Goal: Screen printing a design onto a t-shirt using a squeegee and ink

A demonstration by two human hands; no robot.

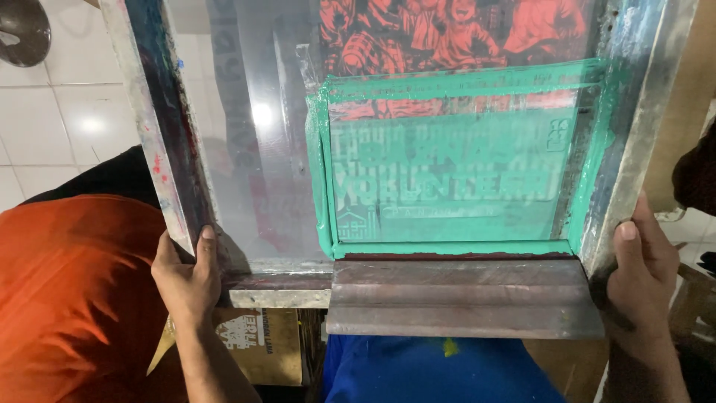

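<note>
A metal-framed printing screen (153,142) fills the view, its mesh smeared with teal-green ink (447,183) around a lettered stencil. My left hand (186,280) grips the frame's near-left corner, thumb up on the inner edge. My right hand (643,272) holds the near-right corner, thumb on the frame's side. A wide wooden squeegee (462,298) lies along the frame's near edge between my hands. A red and black printed picture (447,33) shows through the mesh at the top.
Orange cloth (67,298) lies at lower left and blue cloth (440,373) below the squeegee. A cardboard box (261,343) sits under the frame. White tiled floor (60,112) shows at left, with a dark round object (22,30) in the top-left corner.
</note>
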